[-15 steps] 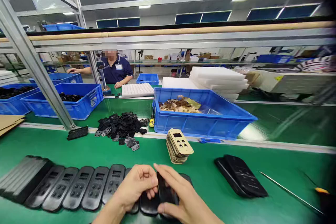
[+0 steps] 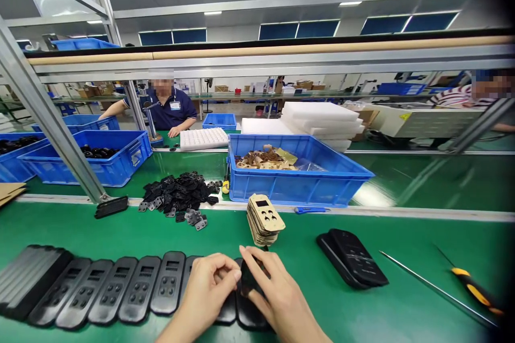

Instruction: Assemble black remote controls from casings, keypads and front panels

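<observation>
My left hand [image 2: 209, 284] and my right hand [image 2: 273, 295] meet low in the middle over a black remote-control shell [image 2: 248, 280]. Fingers of both hands are curled round it. To their left a row of several black shells [image 2: 120, 289] lies overlapping on the green belt [image 2: 132, 230]. A stack of tan keypad sheets [image 2: 263, 218] stands just beyond my hands. Two stacked black shells [image 2: 352, 257] lie to the right.
A pile of small black parts [image 2: 177, 193] and a blue bin [image 2: 298, 174] with brown pieces sit behind. More blue bins [image 2: 88, 158] stand at the left. A screwdriver [image 2: 454, 284] lies at the right. A person in dark blue [image 2: 169, 107] works opposite; another person [image 2: 478, 94] sits far right.
The view has shifted slightly right and down. My hands stay on the black shell, my right fingers now lower over it.
</observation>
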Action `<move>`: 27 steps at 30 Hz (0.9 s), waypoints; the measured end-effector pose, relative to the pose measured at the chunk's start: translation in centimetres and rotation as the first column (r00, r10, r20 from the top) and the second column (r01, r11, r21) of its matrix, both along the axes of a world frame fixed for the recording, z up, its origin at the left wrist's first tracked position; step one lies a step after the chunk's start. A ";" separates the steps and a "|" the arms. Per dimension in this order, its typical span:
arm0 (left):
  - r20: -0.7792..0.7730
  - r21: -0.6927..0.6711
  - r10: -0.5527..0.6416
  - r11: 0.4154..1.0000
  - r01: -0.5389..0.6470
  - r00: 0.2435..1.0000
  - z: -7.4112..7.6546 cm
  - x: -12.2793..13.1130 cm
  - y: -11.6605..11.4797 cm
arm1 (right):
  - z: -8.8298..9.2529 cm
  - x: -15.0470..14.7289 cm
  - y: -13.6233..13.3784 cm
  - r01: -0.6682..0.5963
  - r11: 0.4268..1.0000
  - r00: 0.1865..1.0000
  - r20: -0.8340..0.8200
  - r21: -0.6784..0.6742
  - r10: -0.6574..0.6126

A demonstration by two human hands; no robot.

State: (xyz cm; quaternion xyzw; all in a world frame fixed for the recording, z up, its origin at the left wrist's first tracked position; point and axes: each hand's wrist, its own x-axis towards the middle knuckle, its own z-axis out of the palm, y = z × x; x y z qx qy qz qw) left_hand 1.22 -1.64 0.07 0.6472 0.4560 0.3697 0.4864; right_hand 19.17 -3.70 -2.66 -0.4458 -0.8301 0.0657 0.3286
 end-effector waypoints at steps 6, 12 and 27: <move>0.001 -0.039 0.020 0.999 -0.020 1.000 0.4 -0.7 0.5 | 0.0 -0.8 0.8 -0.011 0.999 0.999 0.033 0.051 0.010; 0.004 -0.029 0.077 0.997 -0.077 0.997 0.2 -0.6 0.6 | -0.9 -1.0 1.6 -0.030 0.994 1.000 0.008 0.102 0.029; 0.194 -0.240 0.210 0.957 -0.161 0.958 -2.1 -2.1 3.4 | 2.0 7.1 -0.2 0.095 0.968 0.045 -0.971 -0.231 -0.236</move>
